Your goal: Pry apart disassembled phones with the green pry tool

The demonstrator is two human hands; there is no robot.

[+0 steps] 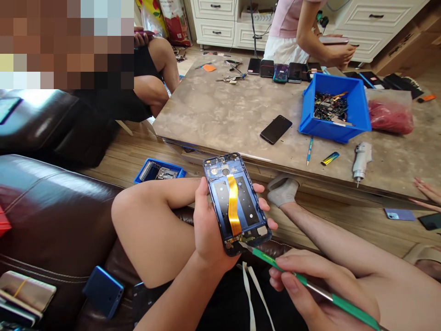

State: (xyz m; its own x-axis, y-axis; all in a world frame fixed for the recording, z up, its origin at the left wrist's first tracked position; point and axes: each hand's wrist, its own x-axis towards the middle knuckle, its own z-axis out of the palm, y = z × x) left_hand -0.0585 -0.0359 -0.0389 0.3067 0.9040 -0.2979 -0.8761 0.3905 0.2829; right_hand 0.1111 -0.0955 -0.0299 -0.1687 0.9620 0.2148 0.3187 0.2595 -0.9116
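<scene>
An opened phone frame (220, 197), dark blue inside, lies in my left hand (208, 225), whose thumb is along its left edge and whose fingertips show at its right edge. A yellow-orange flex cable (234, 207) runs down its middle. Small parts and bits of circuitry sit at its lower end. My right hand (320, 285) pinches a green-handled tool (299, 276) with a silver middle section. The tool's thin metal tip reaches the lower end of the phone frame; whether it touches a part there I cannot tell.
Ahead stands a table (213, 105) with a blue bin (306, 110) of small parts, a black phone (276, 129), a grey power screwdriver (362, 161) and a row of phones. A blue tray (182, 174) is on the floor. Other people sit around; a blue phone (104, 292) lies on the sofa.
</scene>
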